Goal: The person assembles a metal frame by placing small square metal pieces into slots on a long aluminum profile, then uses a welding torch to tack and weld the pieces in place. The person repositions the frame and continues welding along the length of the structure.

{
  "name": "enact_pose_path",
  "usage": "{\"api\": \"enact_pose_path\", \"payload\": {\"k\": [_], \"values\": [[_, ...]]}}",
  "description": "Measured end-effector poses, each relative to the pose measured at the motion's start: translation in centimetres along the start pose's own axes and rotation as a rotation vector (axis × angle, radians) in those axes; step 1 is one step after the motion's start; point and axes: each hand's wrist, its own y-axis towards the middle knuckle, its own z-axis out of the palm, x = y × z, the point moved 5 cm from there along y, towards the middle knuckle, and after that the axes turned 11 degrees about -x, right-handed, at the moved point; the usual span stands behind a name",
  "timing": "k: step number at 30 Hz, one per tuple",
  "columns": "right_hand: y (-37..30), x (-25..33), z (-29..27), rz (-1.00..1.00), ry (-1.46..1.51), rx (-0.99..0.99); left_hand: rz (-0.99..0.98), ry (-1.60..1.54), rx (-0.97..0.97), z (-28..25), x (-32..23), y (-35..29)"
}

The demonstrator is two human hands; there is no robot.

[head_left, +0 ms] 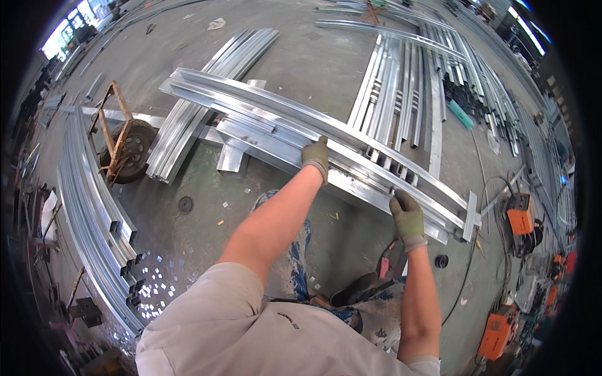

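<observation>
Both gloved hands clamp a long metal rail (276,119), left grip (316,156) near its middle, right grip (408,216) toward the near end. Its long axis runs from far left down to near right. Beyond the grips lie a steel fence panel (401,81) and a wheeled cart (122,144); an orange welder (520,220) sits right of the right grip.

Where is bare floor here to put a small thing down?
Bare concrete floor lies beyond the long silver metal frame, and beside the rusty wheeled cart. The right side, near the orange welding machine, is crowded with cables.
</observation>
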Motion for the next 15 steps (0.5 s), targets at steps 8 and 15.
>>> {"api": "enact_pose_path", "payload": {"k": [8,15], "values": [[11.3,9.1,10.3,-0.354,-0.382,0.101,-0.490,-0.446,-0.034,1.4,-2.5,-4.8],[16.6,12.4,18.7,-0.293,-0.762,0.421,-0.451,-0.396,-0.056,1.2,-2.2,-4.1]]}}
